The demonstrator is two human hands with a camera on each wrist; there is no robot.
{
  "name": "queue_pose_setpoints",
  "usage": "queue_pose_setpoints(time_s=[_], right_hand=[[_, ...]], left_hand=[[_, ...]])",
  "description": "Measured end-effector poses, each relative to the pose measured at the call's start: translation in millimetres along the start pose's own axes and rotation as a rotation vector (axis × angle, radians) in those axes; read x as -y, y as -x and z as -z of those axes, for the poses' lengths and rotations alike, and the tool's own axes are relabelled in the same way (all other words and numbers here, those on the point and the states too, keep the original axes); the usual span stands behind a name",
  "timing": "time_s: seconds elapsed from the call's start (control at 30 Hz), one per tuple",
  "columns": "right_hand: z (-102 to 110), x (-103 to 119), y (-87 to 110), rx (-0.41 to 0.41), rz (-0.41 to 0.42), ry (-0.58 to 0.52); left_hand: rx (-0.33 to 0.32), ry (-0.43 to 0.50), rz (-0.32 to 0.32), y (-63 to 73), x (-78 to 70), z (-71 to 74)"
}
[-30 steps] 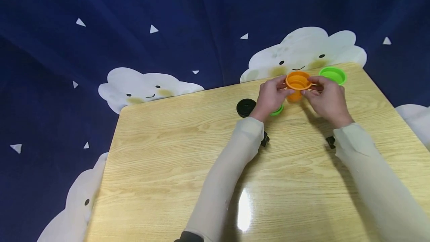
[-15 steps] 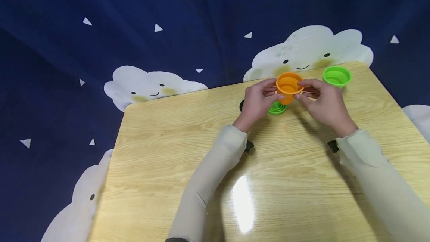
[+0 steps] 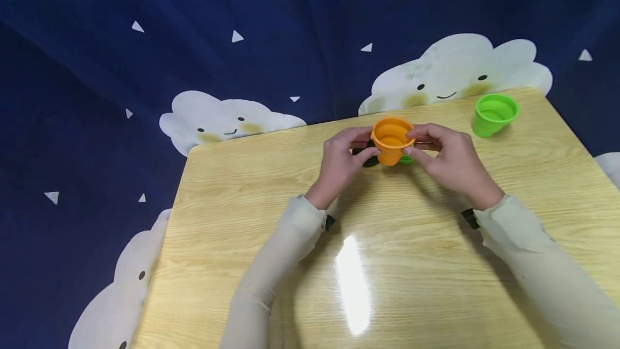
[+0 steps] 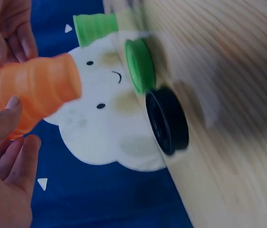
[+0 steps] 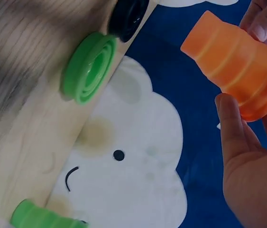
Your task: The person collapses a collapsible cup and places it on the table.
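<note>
Right of centre in the head view, the left hand and right hand pinch an orange cup near its rim from opposite sides, raised off the counter; that two-sided grip probably steadies it. A green cup stands upper right. The wood-grained counter backs onto dark blue, cloud-printed cloth.
</note>
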State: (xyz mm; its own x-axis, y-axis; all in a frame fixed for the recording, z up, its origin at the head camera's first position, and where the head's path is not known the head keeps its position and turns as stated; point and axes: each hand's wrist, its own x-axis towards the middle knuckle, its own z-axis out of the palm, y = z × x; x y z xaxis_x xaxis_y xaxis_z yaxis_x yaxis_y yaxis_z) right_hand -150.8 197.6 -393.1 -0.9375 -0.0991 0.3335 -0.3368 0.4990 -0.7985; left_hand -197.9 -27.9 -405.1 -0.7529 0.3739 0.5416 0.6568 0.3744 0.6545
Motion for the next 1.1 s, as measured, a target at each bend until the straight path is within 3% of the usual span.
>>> queue_pose_setpoints(time_s=[0.13, 0.27, 0.4, 0.5, 0.7, 0.8, 0.9, 1.1], right_hand=[[-3, 6, 1.5, 0.023, 0.008, -0.012], [-4, 9, 2.3, 0.06, 0.018, 0.018], [-5, 11, 3.4, 0.081, 0.063, 0.059], [-5, 13, 4.5, 0.083, 0.154, 0.14], [-6, 18, 4.3, 0.05, 0.476, 0.413], [-7, 20, 2.4, 0.037, 0.594, 0.49], [-7, 20, 1.9, 0.025, 0.643, 0.516], [-8, 19, 2.4, 0.0, 0.666, 0.524]], left_hand=[[0.009, -0.245, -0.229, 4.7, 2.9, 14.1], [0.071, -0.518, -0.492, 6.6, 4.3, 25.2], [0.111, -0.64, -0.655, 8.3, 3.9, 32.1], [0.122, -0.648, -0.692, 9.0, 2.3, 34.7], [0.11, -0.645, -0.7, 9.4, -2.0, 35.6], [0.101, -0.654, -0.71, 9.0, -4.5, 35.2], [0.095, -0.657, -0.72, 8.7, -5.5, 34.6], [0.077, -0.656, -0.734, 8.7, -6.8, 33.7]])
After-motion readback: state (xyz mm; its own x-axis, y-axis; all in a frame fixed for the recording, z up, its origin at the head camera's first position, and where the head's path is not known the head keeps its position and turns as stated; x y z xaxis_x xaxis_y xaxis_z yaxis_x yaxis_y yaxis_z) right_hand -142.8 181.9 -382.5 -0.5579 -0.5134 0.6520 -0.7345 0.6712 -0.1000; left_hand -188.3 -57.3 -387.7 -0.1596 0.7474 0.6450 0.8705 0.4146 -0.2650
